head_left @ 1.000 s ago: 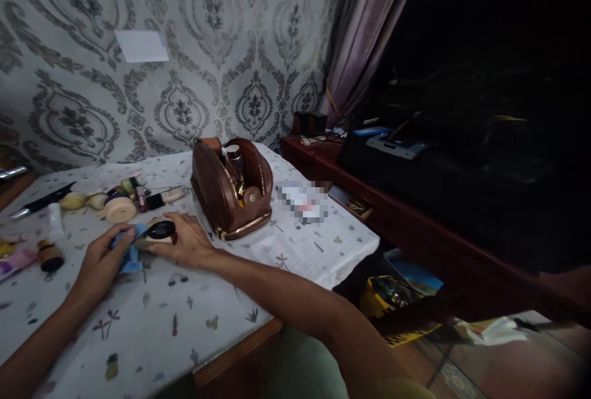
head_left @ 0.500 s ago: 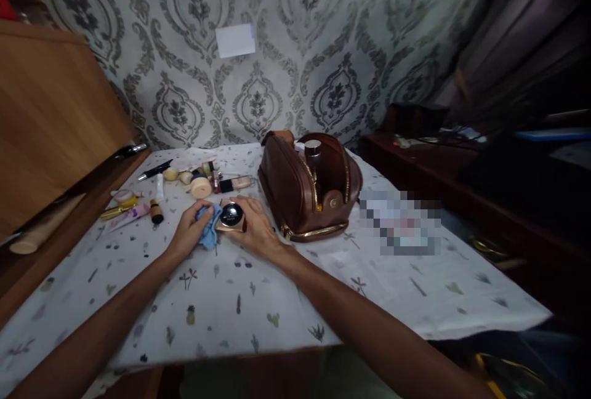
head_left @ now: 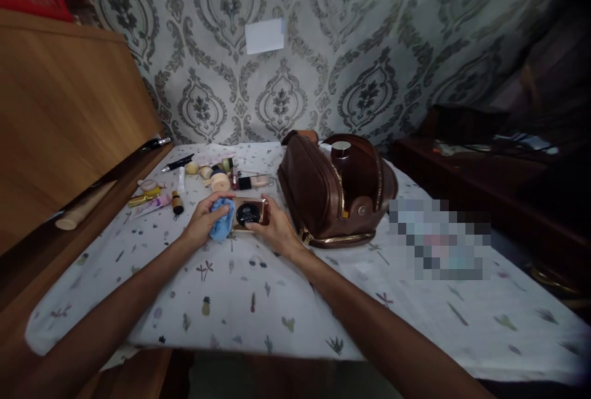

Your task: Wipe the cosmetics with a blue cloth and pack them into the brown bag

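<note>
Between my hands, above the patterned cloth, is a gold makeup compact (head_left: pixel 256 205) with a round black centre, its face turned toward me. My right hand (head_left: pixel 282 231) grips its right side, the thumb across the lower edge of the face. Bunched in my left hand (head_left: pixel 202 221) is a light blue cloth (head_left: pixel 222 224), pressed against the compact's left edge. Just right of my right hand stands a brown leather bag (head_left: pixel 309 193), unzipped at the top, with a silver-capped bottle (head_left: pixel 341 150) showing in the opening.
Several cosmetics lie beyond and left of my hands, among them a round beige jar (head_left: pixel 220 183), a foundation bottle (head_left: pixel 258 182) and a small amber bottle (head_left: pixel 177 203). A wooden cabinet (head_left: pixel 69 109) borders the left side. A blurred-out item (head_left: pixel 438 239) lies right of the bag.
My view has swung left, so everything sits further right. The compact has been turned and shows more of its gold face. Both hands keep their hold.
</note>
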Available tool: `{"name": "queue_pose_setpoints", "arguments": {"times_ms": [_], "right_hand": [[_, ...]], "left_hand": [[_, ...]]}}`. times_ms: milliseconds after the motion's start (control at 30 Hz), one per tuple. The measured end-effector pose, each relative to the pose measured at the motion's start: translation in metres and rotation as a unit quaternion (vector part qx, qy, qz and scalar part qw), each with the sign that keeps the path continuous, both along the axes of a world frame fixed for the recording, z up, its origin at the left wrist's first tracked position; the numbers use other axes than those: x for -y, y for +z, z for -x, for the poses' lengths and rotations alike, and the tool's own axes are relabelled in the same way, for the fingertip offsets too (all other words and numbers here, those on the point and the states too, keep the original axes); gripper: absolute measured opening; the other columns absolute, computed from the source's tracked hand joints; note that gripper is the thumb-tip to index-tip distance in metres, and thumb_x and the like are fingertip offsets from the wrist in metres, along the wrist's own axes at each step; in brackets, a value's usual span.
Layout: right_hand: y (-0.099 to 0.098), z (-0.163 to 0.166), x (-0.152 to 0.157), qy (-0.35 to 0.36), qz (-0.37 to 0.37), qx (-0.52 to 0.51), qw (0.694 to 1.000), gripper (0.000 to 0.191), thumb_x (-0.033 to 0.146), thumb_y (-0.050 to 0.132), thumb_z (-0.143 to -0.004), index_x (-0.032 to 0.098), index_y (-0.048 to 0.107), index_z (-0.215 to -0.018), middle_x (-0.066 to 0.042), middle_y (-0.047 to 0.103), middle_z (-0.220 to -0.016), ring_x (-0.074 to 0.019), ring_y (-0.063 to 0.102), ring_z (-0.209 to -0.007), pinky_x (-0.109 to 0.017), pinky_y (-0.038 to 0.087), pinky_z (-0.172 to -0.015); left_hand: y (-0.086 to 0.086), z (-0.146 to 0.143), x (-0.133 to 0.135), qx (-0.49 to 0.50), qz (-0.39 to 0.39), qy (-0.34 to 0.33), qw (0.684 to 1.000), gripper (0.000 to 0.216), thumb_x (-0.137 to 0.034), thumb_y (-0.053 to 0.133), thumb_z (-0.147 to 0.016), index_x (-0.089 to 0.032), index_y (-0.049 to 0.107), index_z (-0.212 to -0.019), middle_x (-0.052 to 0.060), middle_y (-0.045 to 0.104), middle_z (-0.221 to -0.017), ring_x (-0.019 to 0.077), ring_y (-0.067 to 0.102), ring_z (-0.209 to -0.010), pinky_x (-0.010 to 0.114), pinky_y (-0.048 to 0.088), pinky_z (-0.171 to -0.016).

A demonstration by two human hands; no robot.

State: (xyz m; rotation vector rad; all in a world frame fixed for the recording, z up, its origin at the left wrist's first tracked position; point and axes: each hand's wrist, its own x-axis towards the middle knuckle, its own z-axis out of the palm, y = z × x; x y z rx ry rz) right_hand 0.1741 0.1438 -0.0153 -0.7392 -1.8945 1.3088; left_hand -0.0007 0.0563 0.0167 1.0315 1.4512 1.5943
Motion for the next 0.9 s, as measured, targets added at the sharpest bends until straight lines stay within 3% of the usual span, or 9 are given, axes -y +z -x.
{"name": "queue_pose_setpoints", "arguments": {"times_ms": [133, 233, 333, 500, 700, 900], "right_hand": [[-0.001, 0.001, -0.004, 0.004, -0.008, -0.043, 0.999, 0.073, 0.025, 0.073, -0.074, 0.015, 0.044, -0.141, -0.005, 0.071, -0.097, -0.0196, 0.068, -0.086, -0.036, 0.056, -0.083], [0.001, -0.001, -0.003, -0.005, -0.041, -0.063, 0.997, 0.064, 0.026, 0.069, -0.078, 0.016, 0.048, -0.137, -0.002, 0.069, -0.089, -0.0175, 0.065, -0.076, -0.032, 0.056, -0.075], [0.005, -0.006, 0.001, -0.042, -0.105, -0.05, 0.992, 0.06, 0.024, 0.069, -0.077, 0.019, 0.052, -0.134, -0.003, 0.069, -0.093, -0.0182, 0.065, -0.08, -0.032, 0.055, -0.078], [0.01, -0.01, 0.009, -0.025, -0.186, -0.01, 0.982, 0.037, 0.021, 0.064, -0.081, 0.022, 0.061, -0.118, -0.005, 0.07, -0.104, -0.0213, 0.066, -0.094, -0.035, 0.053, -0.087], [0.018, -0.013, 0.017, 0.001, -0.237, 0.006, 0.971, 0.038, 0.018, 0.062, -0.085, 0.023, 0.06, -0.123, -0.007, 0.07, -0.107, -0.0237, 0.064, -0.1, -0.039, 0.051, -0.091], [0.019, -0.015, 0.018, 0.015, -0.274, 0.012, 0.962, 0.037, 0.017, 0.062, -0.087, 0.021, 0.06, -0.124, -0.009, 0.07, -0.108, -0.0249, 0.063, -0.104, -0.04, 0.05, -0.093]], "left_hand": [[0.0, 0.001, 0.002, -0.067, 0.001, -0.009, 0.998, 0.048, -0.044, 0.075, -0.07, -0.018, 0.067, -0.109, 0.0, 0.064, -0.081, 0.0123, 0.055, -0.063, 0.022, 0.043, -0.057], [-0.002, 0.002, 0.003, -0.168, -0.027, 0.025, 0.985, 0.041, -0.044, 0.068, -0.078, -0.018, 0.065, -0.11, 0.003, 0.067, -0.094, 0.0179, 0.062, -0.08, 0.027, 0.049, -0.072], [-0.003, 0.0, 0.004, -0.28, -0.066, 0.09, 0.953, 0.032, -0.04, 0.061, -0.085, -0.02, 0.061, -0.11, 0.005, 0.066, -0.107, 0.0214, 0.062, -0.099, 0.031, 0.048, -0.087], [0.005, -0.011, 0.011, -0.394, -0.143, 0.137, 0.897, 0.023, -0.037, 0.054, -0.094, -0.021, 0.058, -0.108, 0.006, 0.064, -0.107, 0.0213, 0.061, -0.102, 0.033, 0.049, -0.091], [0.014, -0.028, 0.017, -0.506, -0.258, 0.095, 0.817, 0.015, -0.027, 0.052, -0.098, -0.021, 0.06, -0.109, 0.009, 0.062, -0.115, 0.021, 0.06, -0.111, 0.038, 0.048, -0.1], [0.014, -0.024, 0.015, -0.529, -0.228, 0.037, 0.817, 0.021, -0.026, 0.047, -0.099, -0.019, 0.067, -0.103, 0.01, 0.066, -0.108, 0.0211, 0.061, -0.104, 0.037, 0.049, -0.095]]}}
